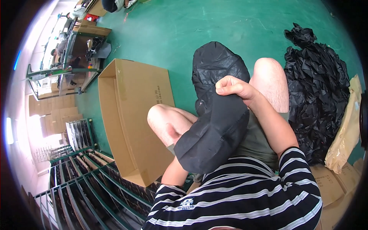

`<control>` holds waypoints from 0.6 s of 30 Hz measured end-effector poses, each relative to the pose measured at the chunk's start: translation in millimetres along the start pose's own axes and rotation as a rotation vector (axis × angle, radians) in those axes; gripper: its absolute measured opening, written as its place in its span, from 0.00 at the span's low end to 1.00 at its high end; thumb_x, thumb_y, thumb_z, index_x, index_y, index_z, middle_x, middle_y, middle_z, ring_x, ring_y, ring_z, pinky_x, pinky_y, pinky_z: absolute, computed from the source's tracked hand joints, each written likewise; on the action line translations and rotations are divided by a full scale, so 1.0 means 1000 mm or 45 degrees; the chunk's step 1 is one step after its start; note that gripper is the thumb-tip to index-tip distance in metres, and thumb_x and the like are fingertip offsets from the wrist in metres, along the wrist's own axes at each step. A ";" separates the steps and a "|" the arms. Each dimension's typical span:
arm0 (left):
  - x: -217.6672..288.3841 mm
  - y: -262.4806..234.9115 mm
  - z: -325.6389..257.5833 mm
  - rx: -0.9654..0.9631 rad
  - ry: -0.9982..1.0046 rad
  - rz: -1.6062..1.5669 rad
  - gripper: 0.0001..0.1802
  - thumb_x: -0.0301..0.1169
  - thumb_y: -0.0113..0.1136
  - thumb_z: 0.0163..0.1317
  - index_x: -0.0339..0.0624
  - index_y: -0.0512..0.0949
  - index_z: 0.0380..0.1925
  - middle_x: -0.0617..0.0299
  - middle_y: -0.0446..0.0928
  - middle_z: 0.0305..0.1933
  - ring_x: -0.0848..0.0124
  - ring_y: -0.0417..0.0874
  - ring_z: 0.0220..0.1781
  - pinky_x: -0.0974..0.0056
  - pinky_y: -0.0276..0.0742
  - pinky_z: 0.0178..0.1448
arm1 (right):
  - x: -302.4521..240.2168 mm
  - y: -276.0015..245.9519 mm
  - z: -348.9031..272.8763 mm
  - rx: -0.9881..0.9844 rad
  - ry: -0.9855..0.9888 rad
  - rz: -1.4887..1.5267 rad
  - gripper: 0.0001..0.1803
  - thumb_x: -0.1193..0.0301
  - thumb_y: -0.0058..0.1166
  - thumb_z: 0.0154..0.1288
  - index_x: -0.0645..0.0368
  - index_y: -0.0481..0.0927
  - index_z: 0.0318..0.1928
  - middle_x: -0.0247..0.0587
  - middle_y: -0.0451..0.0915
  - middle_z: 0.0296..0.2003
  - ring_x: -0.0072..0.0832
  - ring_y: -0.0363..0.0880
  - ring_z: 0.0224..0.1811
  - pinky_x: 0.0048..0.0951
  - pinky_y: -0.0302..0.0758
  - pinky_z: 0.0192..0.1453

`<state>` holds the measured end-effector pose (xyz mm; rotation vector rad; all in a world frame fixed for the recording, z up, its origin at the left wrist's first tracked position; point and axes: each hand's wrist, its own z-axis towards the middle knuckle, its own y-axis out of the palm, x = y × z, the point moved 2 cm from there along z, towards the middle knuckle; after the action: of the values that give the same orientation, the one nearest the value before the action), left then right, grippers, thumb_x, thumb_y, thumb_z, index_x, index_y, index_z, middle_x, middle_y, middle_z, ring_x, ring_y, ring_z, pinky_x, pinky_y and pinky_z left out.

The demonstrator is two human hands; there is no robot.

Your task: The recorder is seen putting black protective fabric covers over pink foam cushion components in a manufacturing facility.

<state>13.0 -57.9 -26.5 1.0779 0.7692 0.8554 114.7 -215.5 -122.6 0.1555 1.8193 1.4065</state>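
A black, thin fabric piece (214, 132), sleeve-like or bag-like with rounded ends, lies across my lap and reaches out between my knees. My right hand (235, 89) pinches a fold near its middle, thumb against bent fingers. Its wrinkled far part (218, 63) hangs beyond that grip, above the green floor. My left hand (173, 132) is by the left knee. Only its thumb shows, pointing up; the fabric covers the remaining fingers, so their hold is hidden.
A cardboard box (143, 90), open side facing left, stands left of my knees. On the right a heap of crumpled black fabric (318, 96) lies beside a yellowish plastic wrap (345, 126) and flat cardboard (329, 186). Green metal racks (88, 184) fill the lower left.
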 end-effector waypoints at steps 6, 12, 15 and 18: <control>0.013 -0.029 -0.026 0.438 -0.204 0.583 0.53 0.75 0.41 0.55 0.41 0.63 0.66 0.51 0.64 0.69 0.55 0.63 0.71 0.59 0.55 0.75 | -0.002 0.000 0.003 0.077 -0.044 0.080 0.11 0.72 0.58 0.66 0.57 0.78 0.24 0.31 0.81 0.24 0.16 0.77 0.24 0.19 0.73 0.30; 0.025 -0.033 -0.022 0.194 0.334 -0.060 0.60 0.78 0.39 0.50 0.33 0.62 0.65 0.44 0.63 0.68 0.52 0.62 0.71 0.55 0.53 0.76 | -0.004 -0.001 -0.003 0.032 -0.107 0.028 0.11 0.72 0.58 0.66 0.57 0.78 0.25 0.31 0.80 0.24 0.16 0.77 0.25 0.19 0.72 0.31; -0.009 -0.009 0.010 0.142 0.053 0.432 0.67 0.80 0.36 0.46 0.24 0.58 0.65 0.41 0.61 0.70 0.53 0.61 0.72 0.56 0.50 0.77 | -0.007 0.000 -0.004 0.053 -0.135 -0.018 0.11 0.71 0.58 0.67 0.57 0.78 0.25 0.30 0.80 0.24 0.15 0.76 0.24 0.19 0.71 0.30; 0.021 -0.015 -0.026 0.445 0.086 0.574 0.53 0.75 0.42 0.54 0.45 0.63 0.67 0.48 0.64 0.69 0.49 0.63 0.70 0.44 0.52 0.75 | -0.007 0.003 0.000 0.053 -0.108 -0.009 0.12 0.71 0.58 0.67 0.57 0.78 0.24 0.30 0.80 0.24 0.15 0.76 0.24 0.19 0.71 0.30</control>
<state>3.2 -31.8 -50.5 1.5762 0.7603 1.1686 118.2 -218.5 -116.8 0.2272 1.7784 1.3377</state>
